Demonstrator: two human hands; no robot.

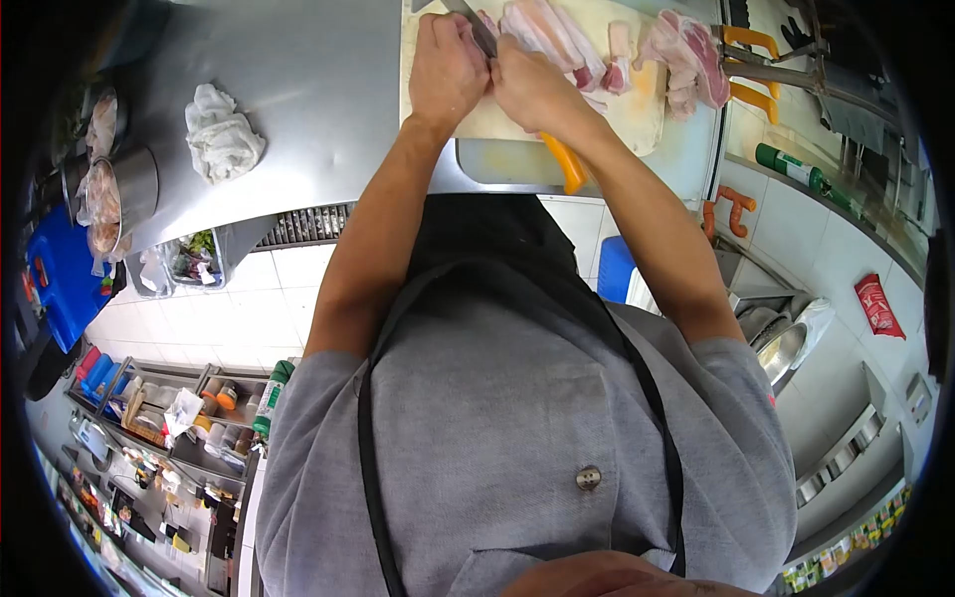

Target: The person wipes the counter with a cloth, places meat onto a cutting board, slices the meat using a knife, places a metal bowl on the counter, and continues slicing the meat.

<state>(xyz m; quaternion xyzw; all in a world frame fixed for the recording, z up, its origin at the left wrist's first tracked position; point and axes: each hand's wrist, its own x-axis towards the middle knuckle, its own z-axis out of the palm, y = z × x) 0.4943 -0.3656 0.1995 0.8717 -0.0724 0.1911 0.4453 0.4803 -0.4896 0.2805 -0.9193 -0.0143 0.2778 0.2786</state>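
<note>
At the top of the head view, my right hand (535, 85) is closed on a knife (476, 28), its blade pointing forward and left. A yellow handle (564, 164) shows below my right wrist, roughly in line with the blade. My left hand (448, 72) is closed beside the blade, fingers curled on a piece of raw meat that is mostly hidden. Pale pink fatty meat strips (549, 35) lie just beyond my right hand on the white cutting board (637, 124). A smaller meat piece (618, 60) and a larger folded slab (686, 65) are farther right.
A crumpled white cloth (224, 134) lies on the steel counter (318, 99). A metal pot (137, 189) with bagged food stands at the left edge. Below it hangs a bin (194, 264) with scraps. Orange-yellow handles (753, 42) and a green bottle (791, 167) are at right.
</note>
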